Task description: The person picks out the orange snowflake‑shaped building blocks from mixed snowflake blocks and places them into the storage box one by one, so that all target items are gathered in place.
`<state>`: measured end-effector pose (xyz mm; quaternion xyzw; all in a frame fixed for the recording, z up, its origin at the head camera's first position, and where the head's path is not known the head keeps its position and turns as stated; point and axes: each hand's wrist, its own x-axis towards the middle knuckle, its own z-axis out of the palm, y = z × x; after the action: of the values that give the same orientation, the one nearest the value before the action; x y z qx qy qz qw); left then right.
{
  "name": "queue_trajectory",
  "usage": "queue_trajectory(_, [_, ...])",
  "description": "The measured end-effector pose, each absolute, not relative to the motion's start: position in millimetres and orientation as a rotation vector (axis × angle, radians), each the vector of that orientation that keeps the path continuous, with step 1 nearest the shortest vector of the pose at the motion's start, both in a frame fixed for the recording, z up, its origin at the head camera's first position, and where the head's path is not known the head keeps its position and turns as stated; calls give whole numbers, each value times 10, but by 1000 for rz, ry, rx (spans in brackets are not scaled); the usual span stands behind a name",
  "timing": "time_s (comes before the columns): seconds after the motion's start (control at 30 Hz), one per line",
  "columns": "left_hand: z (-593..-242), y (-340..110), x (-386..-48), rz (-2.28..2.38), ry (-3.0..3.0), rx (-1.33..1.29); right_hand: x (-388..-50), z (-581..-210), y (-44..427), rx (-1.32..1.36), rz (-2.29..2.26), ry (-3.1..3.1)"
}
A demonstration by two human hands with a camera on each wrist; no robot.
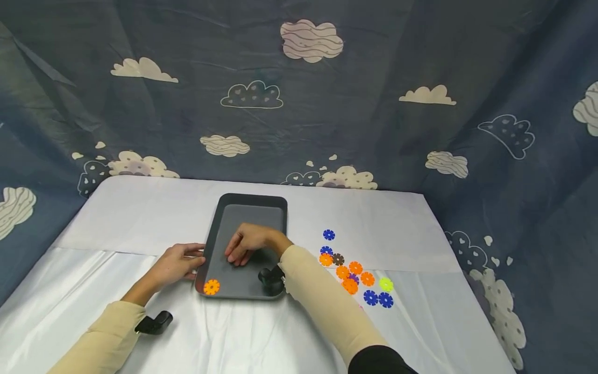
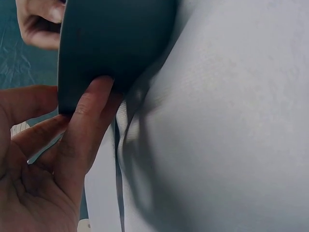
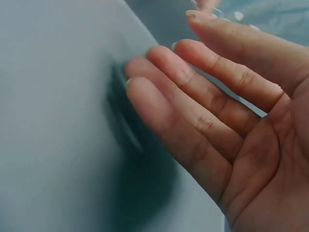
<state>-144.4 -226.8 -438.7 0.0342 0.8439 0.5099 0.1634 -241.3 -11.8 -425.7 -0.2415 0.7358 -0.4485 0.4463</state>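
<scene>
A dark grey rectangular tray (image 1: 252, 200) lies on the white cloth. My left hand (image 1: 175, 265) is at its left rim; in the left wrist view the fingers (image 2: 89, 104) hold the edge of the tray (image 2: 118, 38) from both sides. Over the tray's middle hovers my right hand (image 1: 247, 244), fingers bent loosely downward. The right wrist view shows the right hand (image 3: 207, 111) with nothing between its fingers, above the blurred tray surface and a dark shadow. One orange flower-shaped disc (image 1: 212, 286) lies in the tray's near left corner.
Right of the tray are scattered several notched discs: orange (image 1: 367, 279), blue (image 1: 385, 299), a brown one (image 1: 338, 259) and a yellow-green one (image 1: 385, 284). Some overlap. A dark cloud-printed curtain (image 1: 364, 124) hangs behind the white table (image 1: 402, 223).
</scene>
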Motion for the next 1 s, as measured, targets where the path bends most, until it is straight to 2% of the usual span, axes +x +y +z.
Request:
queue_trajectory(0.57, [-4393, -2267, -1408, 1457, 2415, 145, -2491, -4057, 1046, -627, -1302, 2073])
queue_trajectory(1.0, [-4413, -2260, -1416, 1425, 2448, 143, -2309, -4206, 1780, -538, -1291, 2230])
